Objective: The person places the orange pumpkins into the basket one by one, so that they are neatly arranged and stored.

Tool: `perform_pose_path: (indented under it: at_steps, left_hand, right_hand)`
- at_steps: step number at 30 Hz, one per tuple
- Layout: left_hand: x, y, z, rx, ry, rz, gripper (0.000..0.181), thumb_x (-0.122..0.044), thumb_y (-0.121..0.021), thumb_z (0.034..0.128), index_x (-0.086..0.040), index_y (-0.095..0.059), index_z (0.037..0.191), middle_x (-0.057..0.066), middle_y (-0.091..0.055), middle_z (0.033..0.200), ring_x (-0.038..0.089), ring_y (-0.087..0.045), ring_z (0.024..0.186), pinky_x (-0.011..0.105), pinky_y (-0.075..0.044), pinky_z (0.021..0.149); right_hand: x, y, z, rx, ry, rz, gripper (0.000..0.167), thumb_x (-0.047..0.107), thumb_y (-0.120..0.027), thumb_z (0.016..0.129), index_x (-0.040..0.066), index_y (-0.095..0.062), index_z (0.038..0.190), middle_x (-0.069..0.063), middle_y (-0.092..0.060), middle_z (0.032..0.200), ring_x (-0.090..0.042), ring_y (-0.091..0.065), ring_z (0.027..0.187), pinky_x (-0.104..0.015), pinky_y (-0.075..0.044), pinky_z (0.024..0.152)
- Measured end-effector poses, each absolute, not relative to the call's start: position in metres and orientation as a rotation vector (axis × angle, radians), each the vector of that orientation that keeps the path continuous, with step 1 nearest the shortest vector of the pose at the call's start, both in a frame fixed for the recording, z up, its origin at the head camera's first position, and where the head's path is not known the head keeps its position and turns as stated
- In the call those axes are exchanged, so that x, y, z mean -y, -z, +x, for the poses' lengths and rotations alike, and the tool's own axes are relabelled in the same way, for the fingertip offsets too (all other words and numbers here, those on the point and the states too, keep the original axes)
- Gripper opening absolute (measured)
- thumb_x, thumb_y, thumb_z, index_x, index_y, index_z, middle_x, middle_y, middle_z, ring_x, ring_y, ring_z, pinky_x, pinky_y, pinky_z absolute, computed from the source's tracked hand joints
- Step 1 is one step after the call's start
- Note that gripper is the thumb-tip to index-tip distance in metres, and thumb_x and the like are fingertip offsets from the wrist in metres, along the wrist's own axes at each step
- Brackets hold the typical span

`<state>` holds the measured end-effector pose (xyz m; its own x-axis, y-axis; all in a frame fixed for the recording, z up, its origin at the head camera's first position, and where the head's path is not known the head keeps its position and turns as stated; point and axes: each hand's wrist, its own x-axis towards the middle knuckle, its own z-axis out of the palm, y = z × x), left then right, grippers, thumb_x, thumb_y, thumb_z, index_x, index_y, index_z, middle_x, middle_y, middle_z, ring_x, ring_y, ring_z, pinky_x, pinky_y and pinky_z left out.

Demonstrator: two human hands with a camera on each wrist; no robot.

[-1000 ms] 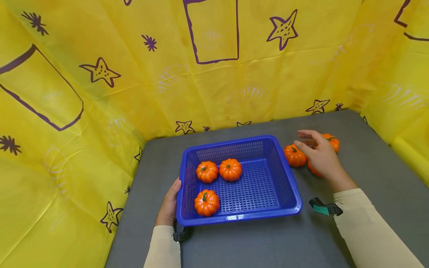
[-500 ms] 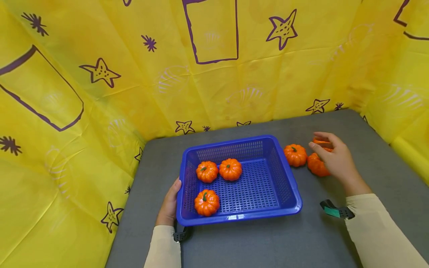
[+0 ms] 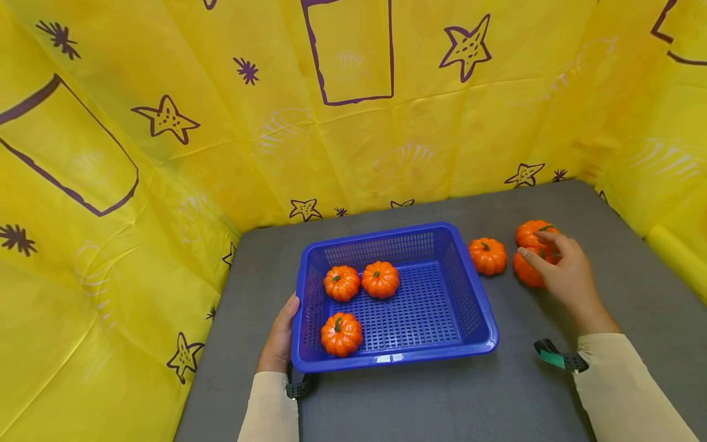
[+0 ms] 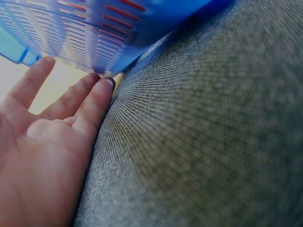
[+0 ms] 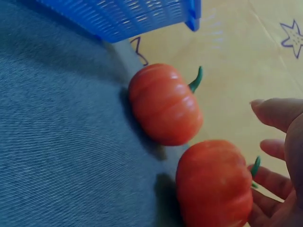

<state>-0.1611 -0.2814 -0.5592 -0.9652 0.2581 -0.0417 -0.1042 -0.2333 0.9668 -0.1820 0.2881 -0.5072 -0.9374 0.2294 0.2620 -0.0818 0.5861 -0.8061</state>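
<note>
Along the left side of a blue plastic basket [image 3: 397,357], my left hand [image 3: 280,334] touches the outer wall. The left wrist view has its fingers [image 4: 90,104] fairly straight against the slotted wall, close to the table. Three small orange pumpkins [image 3: 341,334] with green stems sit inside the basket. My right hand [image 3: 571,276] hovers over a pumpkin [image 3: 527,270] to the basket's right, thumb and fingers spread apart above it. In the right wrist view, that pumpkin [image 5: 213,184] has its stem toward the palm; some fingers pass behind it, and contact cannot be told.
Another pumpkin [image 3: 487,256] stands close to the basket's right wall, and one more pumpkin [image 3: 533,233] lies just behind the one under my hand. Everything rests on a dark grey table [image 3: 420,405]. Yellow printed cloth [image 3: 353,153] walls the table at the back and sides.
My right hand has moved right and toward me, from above the back pumpkins to the nearer one, which has shifted slightly right. The left hand and basket stay put.
</note>
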Motion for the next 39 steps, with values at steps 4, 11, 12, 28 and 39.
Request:
perform_pose_path:
  at_steps: [4,11,12,28,39]
  left_hand:
    - [0.282,0.561,-0.161,-1.780,-2.298,0.162,0.068,-0.046,-0.042,0.1135,-0.012,-0.030,0.171,0.016,-0.061,0.144,0.026,-0.069,0.115,0.044,-0.060,0.097]
    - [0.282,0.561,-0.162,-1.766,-2.295,0.191,0.068,-0.046,-0.042,0.1133,-0.012,-0.030,0.171,0.016,-0.061,0.144,0.026,-0.069,0.115,0.044,-0.060,0.096]
    - [0.282,0.561,-0.162,-1.772,-2.293,0.193,0.068,-0.046,-0.042,0.1134,-0.012,-0.030,0.171,0.015,-0.062,0.143,0.026,-0.069,0.115,0.044,-0.060,0.096]
    - [0.280,0.560,-0.160,-1.759,-2.305,0.157,0.067,-0.046,-0.042,0.1135,-0.012,-0.032,0.170,0.016,-0.061,0.145,0.027,-0.068,0.117,0.044,-0.059,0.098]
    - [0.279,0.557,-0.158,-1.782,-2.303,0.128,0.067,-0.047,-0.042,0.1139,-0.013,-0.031,0.171,0.018,-0.058,0.149,0.028,-0.067,0.120,0.044,-0.058,0.100]
  right_hand:
    - [-0.289,0.516,-0.181,2.463,-1.255,-0.117,0.053,0.019,-0.080,0.101,-0.009,-0.063,0.143,-0.033,-0.057,0.129,-0.043,-0.053,0.115,-0.027,-0.037,0.087]
    - [-0.285,0.526,-0.176,2.479,-1.248,-0.127,0.049,0.016,-0.079,0.100,-0.012,-0.063,0.138,-0.040,-0.053,0.132,-0.059,-0.047,0.124,-0.067,-0.035,0.099]
    - [-0.285,0.528,-0.176,2.477,-1.253,-0.132,0.049,0.017,-0.078,0.100,-0.012,-0.063,0.138,-0.041,-0.052,0.133,-0.059,-0.046,0.125,-0.067,-0.035,0.100]
    - [-0.287,0.553,-0.169,2.412,-1.416,-0.293,0.060,0.031,-0.074,0.105,-0.002,-0.056,0.152,-0.032,-0.053,0.140,-0.044,-0.047,0.123,-0.030,-0.035,0.091]
    - [-0.281,0.555,-0.166,2.332,-1.439,-0.301,0.054,0.022,-0.077,0.103,0.003,-0.061,0.150,-0.022,-0.055,0.141,-0.023,-0.047,0.121,-0.021,-0.035,0.099]
